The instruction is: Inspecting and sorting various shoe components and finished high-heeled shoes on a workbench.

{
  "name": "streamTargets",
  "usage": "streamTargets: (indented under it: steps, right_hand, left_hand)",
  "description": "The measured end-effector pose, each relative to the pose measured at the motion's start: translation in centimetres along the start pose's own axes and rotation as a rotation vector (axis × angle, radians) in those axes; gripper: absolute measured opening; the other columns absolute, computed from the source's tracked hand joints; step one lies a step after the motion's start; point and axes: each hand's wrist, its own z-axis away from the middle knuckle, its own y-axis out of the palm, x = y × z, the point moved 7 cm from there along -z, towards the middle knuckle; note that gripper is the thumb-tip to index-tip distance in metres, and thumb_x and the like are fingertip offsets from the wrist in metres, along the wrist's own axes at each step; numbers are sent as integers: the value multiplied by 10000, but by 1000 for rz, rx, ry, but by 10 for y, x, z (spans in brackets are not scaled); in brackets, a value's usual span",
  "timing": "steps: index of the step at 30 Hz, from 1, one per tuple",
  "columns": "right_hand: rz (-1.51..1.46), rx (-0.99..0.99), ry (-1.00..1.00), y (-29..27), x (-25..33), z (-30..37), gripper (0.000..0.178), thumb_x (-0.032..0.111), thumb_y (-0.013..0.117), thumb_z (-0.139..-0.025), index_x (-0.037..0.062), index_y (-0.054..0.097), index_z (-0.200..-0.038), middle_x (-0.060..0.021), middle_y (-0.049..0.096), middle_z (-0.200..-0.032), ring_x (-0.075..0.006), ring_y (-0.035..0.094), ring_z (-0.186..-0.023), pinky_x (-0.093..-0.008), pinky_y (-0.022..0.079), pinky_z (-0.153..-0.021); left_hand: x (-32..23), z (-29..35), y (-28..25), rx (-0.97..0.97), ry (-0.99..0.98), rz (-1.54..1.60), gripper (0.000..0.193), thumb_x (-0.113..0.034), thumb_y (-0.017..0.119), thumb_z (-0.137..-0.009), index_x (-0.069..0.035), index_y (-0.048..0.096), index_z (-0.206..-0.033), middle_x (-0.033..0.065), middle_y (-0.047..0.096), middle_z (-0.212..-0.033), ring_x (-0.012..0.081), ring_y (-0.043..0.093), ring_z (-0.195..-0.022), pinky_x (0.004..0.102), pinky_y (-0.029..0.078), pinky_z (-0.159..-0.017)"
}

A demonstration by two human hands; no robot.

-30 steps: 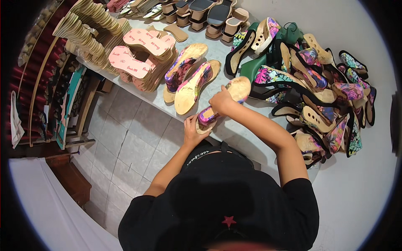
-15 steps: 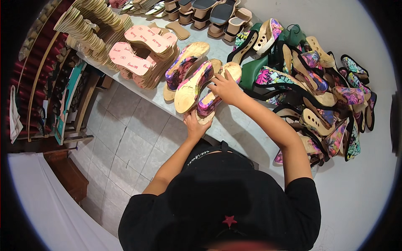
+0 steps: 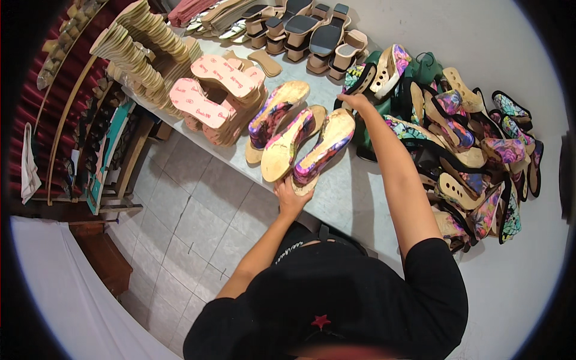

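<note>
My left hand (image 3: pixel 292 201) grips the near end of a wedge shoe sole (image 3: pixel 327 144), its side wrapped in floral fabric and its top pale tan. Two similar wedge soles stand to its left: a middle one (image 3: pixel 288 147) against the held one, and another (image 3: pixel 279 111) farther left, both on the table. My right hand (image 3: pixel 353 101) is closed at the toe end of a floral shoe upper (image 3: pixel 358 78) with black trim, at the left edge of the shoe pile. Its fingertips are partly hidden.
A heap of floral shoe uppers (image 3: pixel 462 144) covers the right of the table (image 3: pixel 345 195). Pink printed insoles (image 3: pixel 204 102) and tall stacks of tan soles (image 3: pixel 141 60) stand left. Black-topped heeled soles (image 3: pixel 303 30) line the back. A rack (image 3: pixel 114 156) stands beyond the tiled floor (image 3: pixel 186 198).
My right hand has left the wedge sole and moved right and away to the floral upper. My left hand keeps its hold on the sole. The whole view has shifted slightly.
</note>
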Motion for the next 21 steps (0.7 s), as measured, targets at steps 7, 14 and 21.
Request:
streamTargets:
  steps: [7,14,21]
  right_hand:
    - [45,29,264,18,-27,-44,793,485,748,-532,-89,577,-1052,-242,535,-1155,-322,530,-1078,-338,423,-899]
    - [-342,-301,374,14,-42,-28,759,264,842,-476,-181,523,-1002,-232,550,-1119,-281,544,-1038,-312,437,-863]
    - [-634,-160,68,-16,-12,-19,461,142,805,-577,-41,538,-905,-99,574,-840,-195,556,-678,-367,465,-559]
  left_hand:
    - [0,-4,4,87,-78,21,795,-359,783,-522,-42,456,-1173,184,486,-1083,362,409,-1084,514,289,-890]
    - [-11,-15,-3,111,27,10,841,-370,773,-537,-20,435,-1223,213,499,-1128,372,395,-1116,504,277,-921]
    - [-9,-16,1,202,-30,57,823,-378,757,-571,-42,431,-1247,203,515,-1132,380,389,-1131,519,248,-946]
